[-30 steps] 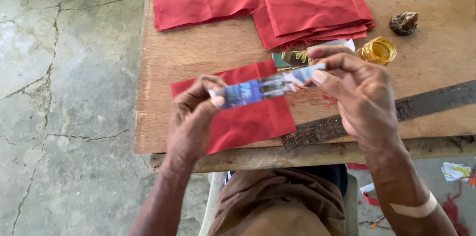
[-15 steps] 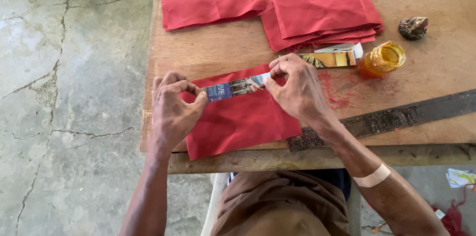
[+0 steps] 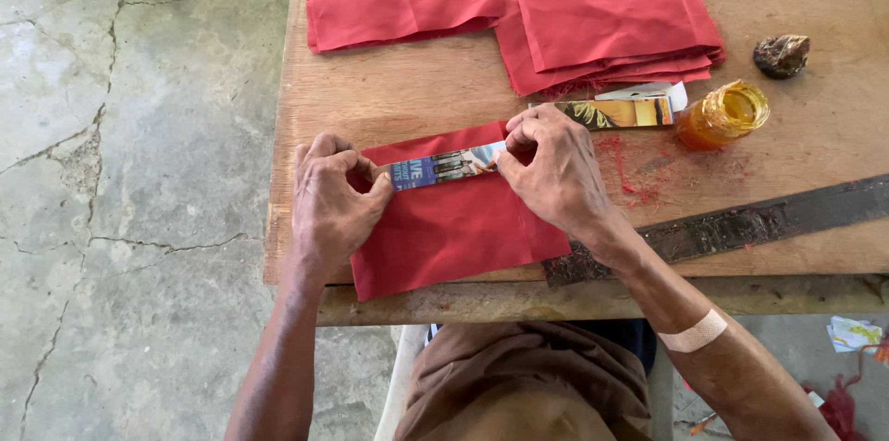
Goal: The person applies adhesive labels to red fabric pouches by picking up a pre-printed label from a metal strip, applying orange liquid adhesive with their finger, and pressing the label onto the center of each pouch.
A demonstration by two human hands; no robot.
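Here the left hand (image 3: 331, 200) and right hand (image 3: 551, 168) pinch a printed strip (image 3: 443, 167) on a worn wooden table (image 3: 389, 103) over cracked concrete floor (image 3: 130, 172).

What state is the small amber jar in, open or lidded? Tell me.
Open. The amber jar stands upright on the wooden table with no lid on, and its yellowish contents show through the mouth.

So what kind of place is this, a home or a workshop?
Probably a small handcraft workshop: a worn wooden table on a cracked concrete floor, stacks of red cloth pieces, an open jar of amber paste, and a rusty metal ruler.
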